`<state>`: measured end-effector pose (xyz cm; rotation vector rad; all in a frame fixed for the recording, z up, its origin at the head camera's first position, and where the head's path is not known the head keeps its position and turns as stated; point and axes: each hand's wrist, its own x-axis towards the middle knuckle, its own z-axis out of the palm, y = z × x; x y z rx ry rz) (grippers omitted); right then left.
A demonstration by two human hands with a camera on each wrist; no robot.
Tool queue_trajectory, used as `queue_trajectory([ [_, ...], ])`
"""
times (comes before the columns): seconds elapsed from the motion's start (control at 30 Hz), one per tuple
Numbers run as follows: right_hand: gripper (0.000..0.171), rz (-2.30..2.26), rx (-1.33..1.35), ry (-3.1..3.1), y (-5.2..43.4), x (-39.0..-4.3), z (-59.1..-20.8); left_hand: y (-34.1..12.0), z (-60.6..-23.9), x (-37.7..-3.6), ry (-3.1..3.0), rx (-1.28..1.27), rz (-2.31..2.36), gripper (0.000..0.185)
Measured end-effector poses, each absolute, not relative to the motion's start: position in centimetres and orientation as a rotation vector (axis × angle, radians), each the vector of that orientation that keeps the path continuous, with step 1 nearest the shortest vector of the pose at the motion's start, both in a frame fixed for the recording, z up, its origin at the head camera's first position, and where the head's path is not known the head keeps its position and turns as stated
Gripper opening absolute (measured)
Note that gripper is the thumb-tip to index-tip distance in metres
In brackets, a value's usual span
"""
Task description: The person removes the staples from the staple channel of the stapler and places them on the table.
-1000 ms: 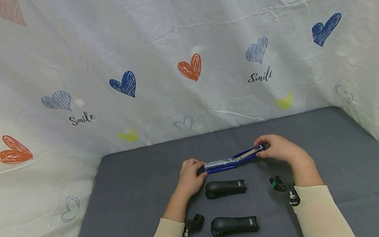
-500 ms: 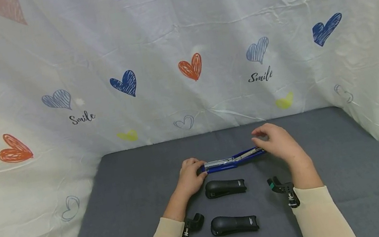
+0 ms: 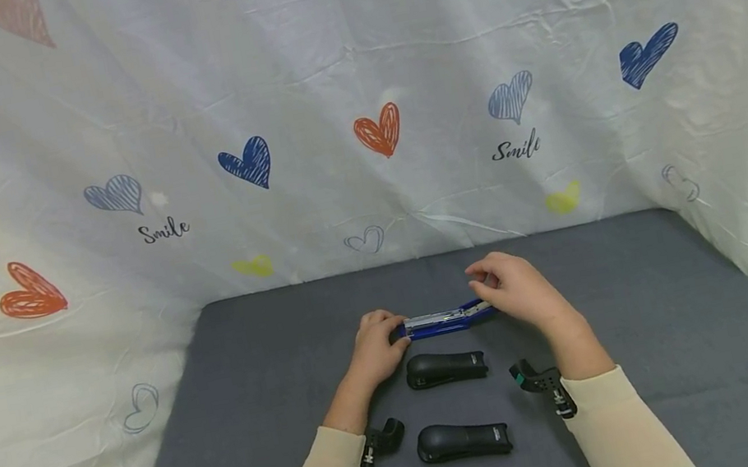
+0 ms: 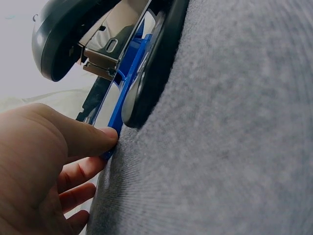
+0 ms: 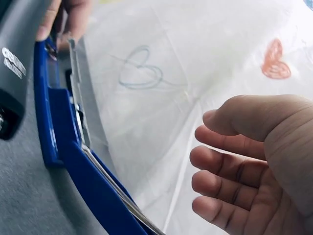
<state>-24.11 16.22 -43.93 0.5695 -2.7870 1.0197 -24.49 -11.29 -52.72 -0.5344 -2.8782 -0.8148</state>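
A blue stapler (image 3: 439,330) lies opened out in the head view, its metal staple channel exposed and its right part angled upward. My left hand (image 3: 374,353) pinches the left end; in the left wrist view the thumb (image 4: 100,139) presses the blue base (image 4: 120,105). My right hand (image 3: 521,288) hovers over the stapler's raised right part, hiding its tip in the head view. Seen from the right wrist, the fingers (image 5: 227,183) are loosely bent with nothing between them, apart from the blue stapler arm (image 5: 100,191).
Two black staplers (image 3: 446,368) (image 3: 463,441) lie closed in front of the blue one, one behind the other, on the grey cloth-covered table (image 3: 292,448). A white curtain (image 3: 311,219) printed with hearts hangs behind the far edge.
My right hand has let go of the stapler's raised right end, lifted, then moved left over it. My left hand keeps its hold on the left end.
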Motion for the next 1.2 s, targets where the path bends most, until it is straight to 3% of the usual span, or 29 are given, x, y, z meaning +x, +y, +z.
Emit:
queue_trajectory([
  [0.6,0.024,1.02,0.715,-2.926,13.0,-24.2,-46.0,-11.3,-52.8,-24.5,-2.859,-0.541,-0.792,0.03],
  [1.2,0.019,0.688,0.531,-3.035,10.3,-23.9,-47.7,-11.2,-52.5,-24.3,-2.866,-0.529,-0.809,0.03],
])
